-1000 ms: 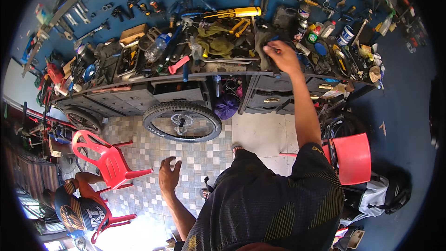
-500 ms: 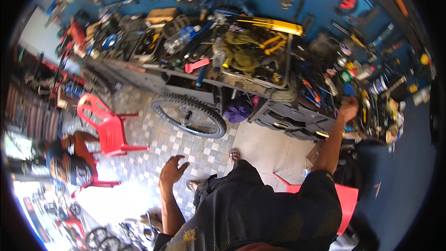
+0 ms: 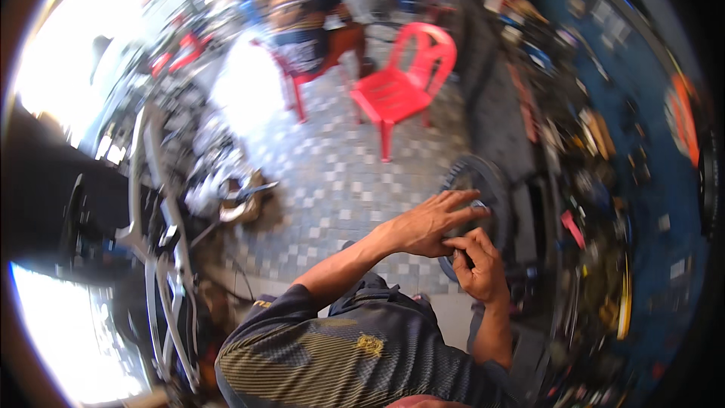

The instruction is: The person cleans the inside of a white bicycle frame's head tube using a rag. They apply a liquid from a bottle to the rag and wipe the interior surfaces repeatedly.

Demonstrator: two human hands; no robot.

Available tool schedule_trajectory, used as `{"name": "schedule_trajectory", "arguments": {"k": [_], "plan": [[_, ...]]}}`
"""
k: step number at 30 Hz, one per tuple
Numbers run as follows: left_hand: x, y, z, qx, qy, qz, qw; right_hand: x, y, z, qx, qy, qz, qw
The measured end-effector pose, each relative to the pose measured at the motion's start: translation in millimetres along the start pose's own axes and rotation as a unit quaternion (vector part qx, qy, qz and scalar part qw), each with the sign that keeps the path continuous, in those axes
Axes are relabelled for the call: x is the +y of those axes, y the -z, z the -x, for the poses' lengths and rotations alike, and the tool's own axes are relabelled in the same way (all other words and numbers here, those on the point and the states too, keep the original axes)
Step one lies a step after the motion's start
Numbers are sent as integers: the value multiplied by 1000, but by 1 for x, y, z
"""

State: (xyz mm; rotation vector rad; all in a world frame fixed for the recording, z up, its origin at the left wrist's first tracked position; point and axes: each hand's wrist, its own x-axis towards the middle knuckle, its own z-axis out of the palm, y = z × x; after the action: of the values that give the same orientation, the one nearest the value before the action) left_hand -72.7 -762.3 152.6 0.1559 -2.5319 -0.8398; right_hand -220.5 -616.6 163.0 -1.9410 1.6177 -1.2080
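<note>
Over the tiled floor [image 3: 332, 174], the left hand [image 3: 427, 227] was held with its fingers spread wide, and the right hand [image 3: 483, 268] was curled close against it, fingertips toward the left palm; whether the right hand gripped anything small could not be told. Beneath them in view, partly covered, was the bicycle wheel [image 3: 496, 177], beside the front of the cluttered desk [image 3: 485, 87]. Beyond were a red chair [image 3: 396, 94] and a seated person [image 3: 302, 19].

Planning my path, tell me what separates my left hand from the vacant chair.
The head view shows checkered floor tiles between left hand and red plastic chair.
</note>
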Motion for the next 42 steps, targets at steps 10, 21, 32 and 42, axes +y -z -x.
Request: {"name": "schedule_trajectory", "arguments": {"k": [10, 21, 32, 42], "plan": [[-60, 187, 244, 248, 333, 133, 900, -48, -227, -206, -299, 55, -68, 950], [-133, 256, 359, 592, 400, 12, 699, -77, -426, -355, -457, 91, -375, 802], [-291, 432, 369, 738, 355, 11, 574, -59, -591, -502, -726, -93, -495, 469], [-305, 518, 421, 650, 499, -325, 473, -122, -627, -683, -492, 205, -485, 693]]}}
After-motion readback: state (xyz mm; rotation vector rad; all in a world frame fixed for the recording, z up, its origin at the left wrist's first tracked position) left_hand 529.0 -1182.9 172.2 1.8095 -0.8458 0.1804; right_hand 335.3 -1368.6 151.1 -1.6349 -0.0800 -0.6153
